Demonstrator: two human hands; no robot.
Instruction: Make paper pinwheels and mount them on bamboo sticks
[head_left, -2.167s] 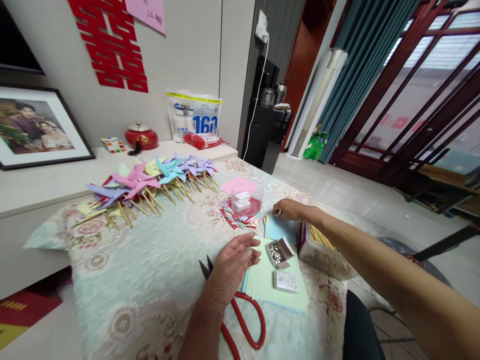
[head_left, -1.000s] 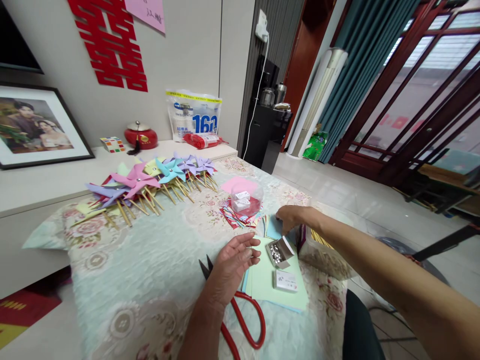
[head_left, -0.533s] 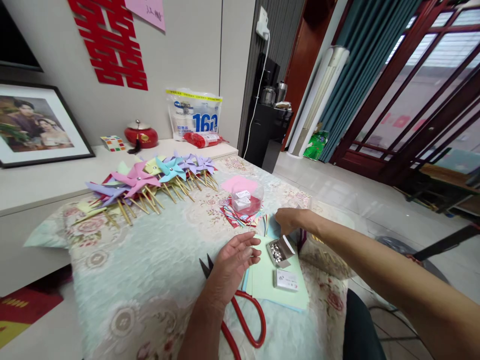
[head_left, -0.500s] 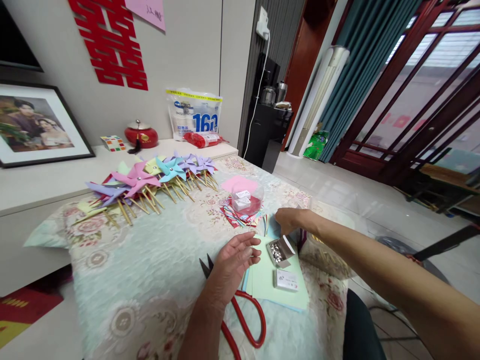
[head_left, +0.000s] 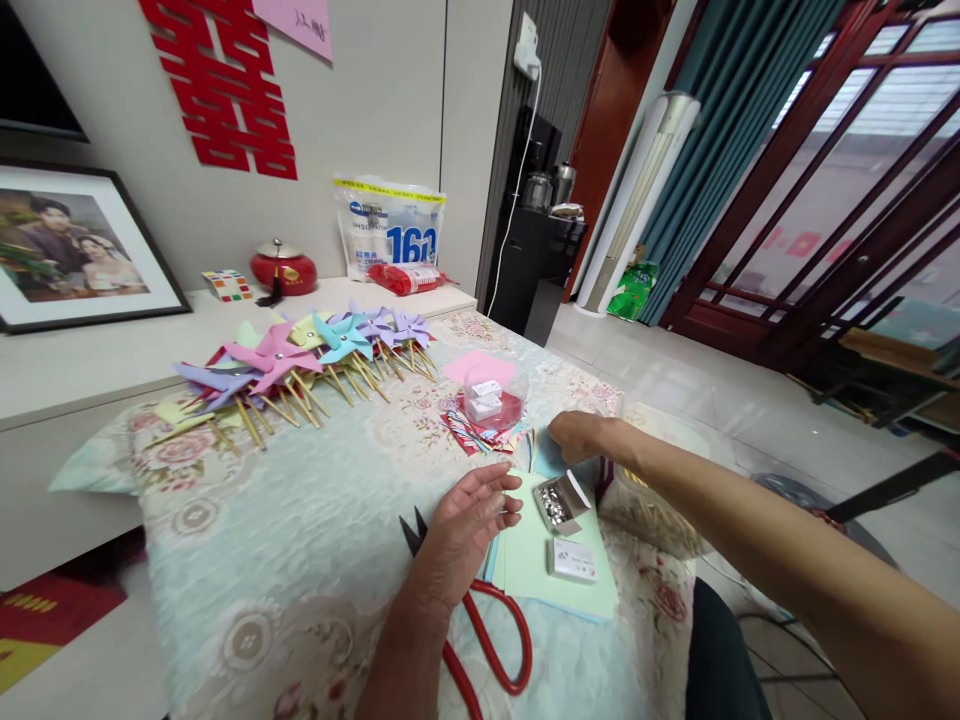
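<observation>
My left hand rests above the scissors, palm turned sideways, its fingers loosely bent and apart with nothing between them. The scissors' dark blades and red handles show on either side of it. My right hand reaches across to a piece of blue paper; its fingers are curled down, and what they grip is hidden. Between the hands, an open small box of metal fasteners and a closed white box lie on a stack of pale green paper.
Finished paper pinwheels on sticks lie along the table's back left. A clear round container holding small white boxes sits on colourful paper pieces. A clear bag of sticks lies under my right forearm. A cabinet stands behind.
My right hand has shifted slightly up and left, and a little more of the blue paper shows below it. The left hand stays in place.
</observation>
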